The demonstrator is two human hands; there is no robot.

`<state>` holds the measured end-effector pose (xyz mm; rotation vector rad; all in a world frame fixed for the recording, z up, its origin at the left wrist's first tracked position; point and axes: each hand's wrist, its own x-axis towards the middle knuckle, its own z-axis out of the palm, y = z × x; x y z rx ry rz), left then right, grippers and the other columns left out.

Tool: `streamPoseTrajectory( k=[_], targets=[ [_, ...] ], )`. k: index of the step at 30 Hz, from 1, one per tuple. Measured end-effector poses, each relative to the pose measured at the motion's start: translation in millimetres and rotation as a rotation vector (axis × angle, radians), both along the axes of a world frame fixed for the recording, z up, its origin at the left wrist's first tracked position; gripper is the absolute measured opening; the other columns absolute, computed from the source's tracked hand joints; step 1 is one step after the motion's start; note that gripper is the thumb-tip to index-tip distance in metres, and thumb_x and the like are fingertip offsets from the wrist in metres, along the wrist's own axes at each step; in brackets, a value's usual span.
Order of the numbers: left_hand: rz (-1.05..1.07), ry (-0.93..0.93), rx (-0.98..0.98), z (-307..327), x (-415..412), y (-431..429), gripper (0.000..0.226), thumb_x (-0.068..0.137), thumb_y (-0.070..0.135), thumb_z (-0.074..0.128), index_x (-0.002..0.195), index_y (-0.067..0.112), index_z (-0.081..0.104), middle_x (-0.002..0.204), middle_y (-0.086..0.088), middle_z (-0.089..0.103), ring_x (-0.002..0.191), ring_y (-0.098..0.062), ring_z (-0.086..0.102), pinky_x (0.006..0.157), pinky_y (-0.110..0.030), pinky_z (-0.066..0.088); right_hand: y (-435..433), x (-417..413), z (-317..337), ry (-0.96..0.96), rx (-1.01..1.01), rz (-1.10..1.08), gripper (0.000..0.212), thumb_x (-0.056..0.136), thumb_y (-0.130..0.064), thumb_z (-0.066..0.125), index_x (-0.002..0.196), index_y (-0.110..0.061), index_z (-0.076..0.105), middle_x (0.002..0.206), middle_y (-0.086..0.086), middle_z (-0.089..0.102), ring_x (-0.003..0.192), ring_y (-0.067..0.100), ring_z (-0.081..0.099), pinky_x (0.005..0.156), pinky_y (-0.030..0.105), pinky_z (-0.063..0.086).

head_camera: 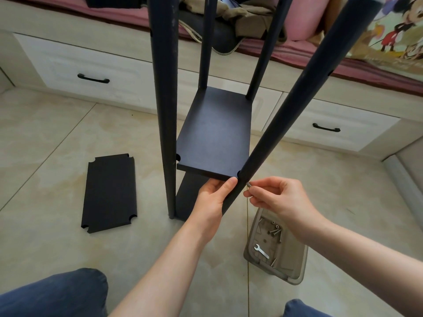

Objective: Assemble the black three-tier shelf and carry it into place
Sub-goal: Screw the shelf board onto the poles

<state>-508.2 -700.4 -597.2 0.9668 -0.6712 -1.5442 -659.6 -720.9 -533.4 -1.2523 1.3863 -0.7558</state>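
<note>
The black shelf frame stands on the floor with several round posts rising past the camera. A black middle board (217, 136) sits between the posts, above a lower board (187, 197). My left hand (212, 197) grips the board's near edge beside the near right post (274, 129), thumb on top. My right hand (274, 197) pinches a small metal screw (248, 184) against that post, level with the board. A third black board (109, 193) with notched corners lies flat on the tiles to the left.
A grey plastic tray (295, 271) on the floor at lower right holds several screws (275, 232) and a small flat wrench (261, 250). White drawer fronts with black handles (93, 78) run under a cushioned bench behind. My knees show at the bottom edge.
</note>
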Motion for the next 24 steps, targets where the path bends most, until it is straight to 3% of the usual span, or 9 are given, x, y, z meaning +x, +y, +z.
streamPoseTrajectory(
  k=[5,10,13,24],
  targets=[
    [0.005,0.024,0.003,1.0,-0.3,0.6,0.025,0.086,0.046,0.068,0.108,0.037,0.076,0.116,0.002,0.075,0.111,-0.013,0.069,0.084,-0.013,0.052,-2.3,-1.8,-1.1,0.051,-0.061,0.045,0.007,0.085,-0.010,0.075,0.091,-0.012,0.073,0.078,0.003,0.077,0.072,0.015,0.074,0.066,0.017,0.056],
    [0.011,0.039,0.007,1.9,0.5,0.6,0.022,0.085,0.044,0.068,0.104,0.038,0.077,0.114,0.003,0.076,0.108,-0.010,0.070,0.081,-0.011,0.051,-3.0,-4.2,-4.8,0.279,-0.305,0.142,0.016,0.084,-0.014,0.077,0.085,-0.028,0.070,0.075,-0.011,0.075,0.068,0.008,0.072,0.065,0.014,0.054],
    [0.024,0.029,0.016,2.7,-0.5,0.5,0.021,0.084,0.044,0.069,0.101,0.038,0.078,0.110,0.004,0.076,0.104,-0.007,0.071,0.076,-0.008,0.050,-1.9,-5.4,-6.0,0.321,-0.388,0.162,0.022,0.083,-0.014,0.079,0.084,-0.033,0.069,0.076,-0.014,0.074,0.067,0.005,0.071,0.064,0.012,0.053],
    [0.028,0.013,0.020,3.9,-1.5,0.4,0.021,0.085,0.043,0.067,0.102,0.035,0.077,0.109,0.007,0.077,0.101,-0.003,0.071,0.071,-0.005,0.050,0.2,-4.1,-5.4,0.317,-0.448,0.139,0.019,0.079,-0.009,0.081,0.082,-0.025,0.071,0.072,-0.010,0.073,0.066,0.004,0.070,0.065,0.011,0.052]
  ],
)
